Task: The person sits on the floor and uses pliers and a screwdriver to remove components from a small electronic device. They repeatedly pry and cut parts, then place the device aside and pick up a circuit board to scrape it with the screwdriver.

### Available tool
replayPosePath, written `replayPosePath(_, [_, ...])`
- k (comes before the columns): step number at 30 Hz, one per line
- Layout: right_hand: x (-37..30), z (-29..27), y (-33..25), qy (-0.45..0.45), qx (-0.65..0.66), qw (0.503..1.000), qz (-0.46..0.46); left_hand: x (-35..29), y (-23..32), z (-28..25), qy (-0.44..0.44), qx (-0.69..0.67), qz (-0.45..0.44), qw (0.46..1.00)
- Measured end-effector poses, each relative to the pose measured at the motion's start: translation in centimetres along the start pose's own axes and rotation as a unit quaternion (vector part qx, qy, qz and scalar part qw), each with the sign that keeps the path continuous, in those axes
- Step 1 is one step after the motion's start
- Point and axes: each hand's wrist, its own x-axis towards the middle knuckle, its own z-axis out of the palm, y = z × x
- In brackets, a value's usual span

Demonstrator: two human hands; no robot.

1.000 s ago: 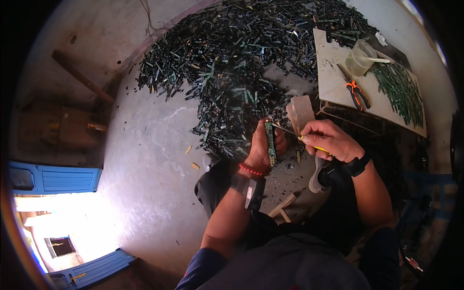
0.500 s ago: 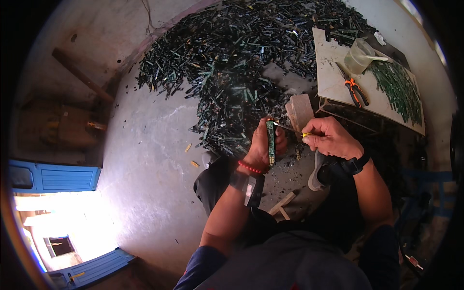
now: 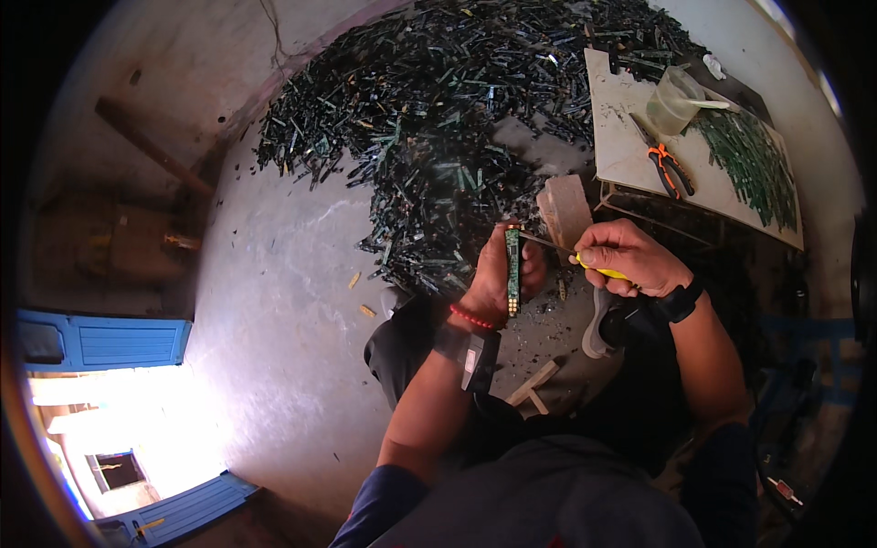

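A narrow green circuit board [image 3: 513, 274] stands lengthwise in my left hand [image 3: 491, 274], whose fingers wrap round it from both sides. Gold-coloured contacts show at its upper and lower ends. My right hand [image 3: 635, 258] is closed on the yellow handle of a screwdriver [image 3: 614, 270]. The thin metal shaft points left, and its tip reaches the board's upper end; whether it touches or sits under an edge I cannot tell. A brick-like block [image 3: 565, 208] stands on the floor just beyond both hands.
A large heap of dark strips and boards [image 3: 438, 119] covers the far floor. At the right, a low table [image 3: 626, 137] bears orange-handled pliers [image 3: 670, 171], a clear plastic jug [image 3: 674, 102] and a pile of green boards [image 3: 751, 173]. A wooden piece [image 3: 534, 384] lies near my feet.
My right hand has shifted slightly right and turned, so more of the yellow handle shows. The left hand and the board have barely moved.
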Motion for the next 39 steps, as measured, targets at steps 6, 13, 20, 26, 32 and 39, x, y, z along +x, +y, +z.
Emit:
replayPosePath(6, [-0.1,-0.9,-0.1,-0.027,-0.003,1.0,0.013,-0.1,-0.4,0.0,0.029,0.057,0.03,0.998])
replayPosePath(13, [-0.4,-1.0,-0.1,-0.023,-0.031,0.999,-0.024,-1.0,-0.2,1.2,0.05,0.092,0.036,0.994])
replayPosePath(20, [-0.6,-1.3,-0.3,-0.022,-0.051,0.998,-0.029,-0.9,-0.2,1.7,0.05,0.064,0.01,0.997])
replayPosePath(26, [-0.7,-1.5,-0.3,-0.029,-0.048,0.998,-0.017,-0.9,-0.4,1.2,0.054,0.069,0.015,0.996])
replayPosePath(32, [-0.9,-2.6,-0.9,-0.053,-0.052,0.997,0.021,-1.5,-1.0,2.0,0.065,0.121,0.035,0.99])
replayPosePath(39, [-0.7,-1.8,0.1,-0.009,-0.154,0.987,-0.054,-1.1,-0.7,1.1,0.08,0.126,-0.006,0.989])
